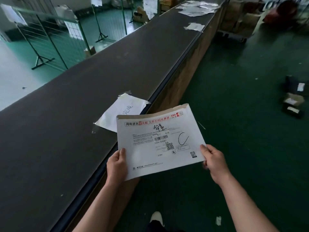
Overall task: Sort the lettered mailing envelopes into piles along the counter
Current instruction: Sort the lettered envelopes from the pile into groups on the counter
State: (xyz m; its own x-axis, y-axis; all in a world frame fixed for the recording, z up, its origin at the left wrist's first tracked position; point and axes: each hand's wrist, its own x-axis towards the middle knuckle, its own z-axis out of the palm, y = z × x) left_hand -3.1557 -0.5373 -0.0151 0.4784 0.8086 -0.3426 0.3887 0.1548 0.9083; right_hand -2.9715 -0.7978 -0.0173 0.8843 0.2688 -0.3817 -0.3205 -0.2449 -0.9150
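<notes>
1. You hold the envelope (160,141), marked with a handwritten C, face up just off the counter (83,106) edge; your left hand (117,163) pinches its near-left corner and your right hand (214,162) its near-right corner.
2. Its small print is unreadable.
3. A taped paper sheet (123,111) lies on the counter, partly hidden behind the envelope.
4. Blurred envelope piles (195,8) sit far along the counter.

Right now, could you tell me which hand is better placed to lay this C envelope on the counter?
Left, probably. The left hand grips the envelope at its counter-side edge, right over the counter. The right hand holds the far edge, out over the green floor.
</notes>
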